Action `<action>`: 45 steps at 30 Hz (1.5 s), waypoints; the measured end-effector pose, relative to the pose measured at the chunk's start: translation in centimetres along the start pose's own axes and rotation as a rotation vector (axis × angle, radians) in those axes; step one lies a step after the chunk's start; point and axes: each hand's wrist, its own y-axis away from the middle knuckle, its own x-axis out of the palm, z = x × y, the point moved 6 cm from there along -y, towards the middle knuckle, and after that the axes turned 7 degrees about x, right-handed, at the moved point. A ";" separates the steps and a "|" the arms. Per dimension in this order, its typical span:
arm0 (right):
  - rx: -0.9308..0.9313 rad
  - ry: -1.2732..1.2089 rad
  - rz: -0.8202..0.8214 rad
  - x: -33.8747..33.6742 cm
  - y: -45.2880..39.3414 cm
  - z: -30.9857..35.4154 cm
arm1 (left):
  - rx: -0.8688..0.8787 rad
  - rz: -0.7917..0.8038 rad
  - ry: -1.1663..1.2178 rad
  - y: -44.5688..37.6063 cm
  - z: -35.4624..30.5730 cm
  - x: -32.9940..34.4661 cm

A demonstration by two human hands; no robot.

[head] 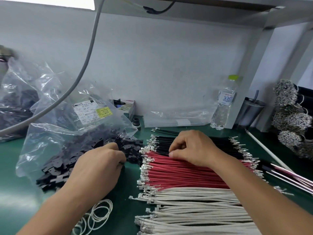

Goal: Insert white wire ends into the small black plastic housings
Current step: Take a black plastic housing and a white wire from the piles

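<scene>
Head view over a green bench (15, 160). Much is hard to make out: the left hand's (100, 164) fingertips are buried among black housings (55, 173) spilling from a clear bag (59, 133), so whether they grip one cannot be told. Far left, a second bag (15, 99) is blurred and cut off by the frame edge. Both forearms run off the near edge.

The left hand lies palm down, fingers curled into the pile. The right hand (191, 148) reaches farther in, palm down, fingers bent; thumb and forefinger seem to pinch at the line where black wires (220, 141) meet red wires (177, 170), though which wire it holds is unclear.

White wires (194, 204) lie nearest, in a flat row right of centre, just beside the red ones, untouched by either hand, metal terminals pointing left.

White rubber bands (100, 212) lie near left. A water bottle (223, 102) stands far right.
</scene>
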 end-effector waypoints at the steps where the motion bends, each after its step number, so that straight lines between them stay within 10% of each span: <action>1: 0.005 0.000 0.040 0.4 0.3 0.1 | -0.004 -0.004 0.015 0.0 0.1 0.0; 25: -0.044 0.105 -0.044 1.7 0.1 2.2 | -0.092 -0.263 0.275 0.2 0.8 -0.8; 40: -0.216 -0.103 -0.621 -12.3 2.8 4.6 | -0.028 -0.058 0.246 0.2 0.4 0.2; 45: -0.295 0.148 -0.552 -8.6 7.6 5.2 | -0.054 -0.089 0.277 0.3 0.8 0.0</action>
